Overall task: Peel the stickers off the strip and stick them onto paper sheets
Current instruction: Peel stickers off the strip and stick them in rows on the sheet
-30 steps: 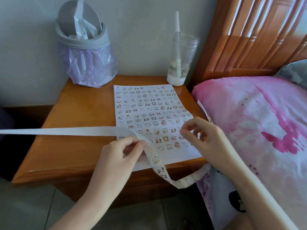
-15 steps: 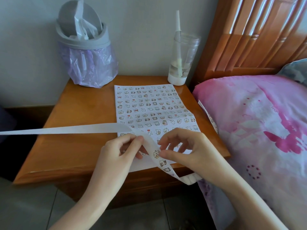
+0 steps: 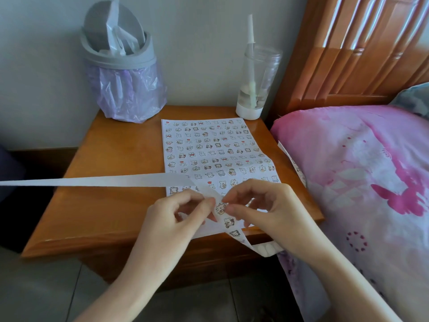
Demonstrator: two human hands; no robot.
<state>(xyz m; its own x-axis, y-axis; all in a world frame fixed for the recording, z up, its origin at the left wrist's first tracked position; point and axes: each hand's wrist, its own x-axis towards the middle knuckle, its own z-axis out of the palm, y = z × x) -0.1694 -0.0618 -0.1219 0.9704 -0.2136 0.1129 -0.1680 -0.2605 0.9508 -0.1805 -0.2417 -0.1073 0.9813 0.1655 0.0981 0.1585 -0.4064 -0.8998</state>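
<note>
A long white sticker strip (image 3: 97,181) runs from the far left across the wooden bedside table, bends at my hands and hangs off the front edge. My left hand (image 3: 176,216) pinches the strip at the bend. My right hand (image 3: 267,209) has thumb and forefinger closed on the edge of a small cartoon sticker (image 3: 220,208) on the strip. Below it, two more stickers sit on the strip. A white paper sheet (image 3: 209,149) covered with rows of several small stickers lies on the table under my hands.
A grey bin with a purple bag (image 3: 123,73) stands at the table's back left. A clear plastic cup with a straw (image 3: 255,84) is at the back right. A pink bed cover (image 3: 362,182) and wooden headboard (image 3: 362,49) lie on the right.
My right hand came down from the sheet to the strip and now pinches the top sticker. My left hand has kept hold of the strip.
</note>
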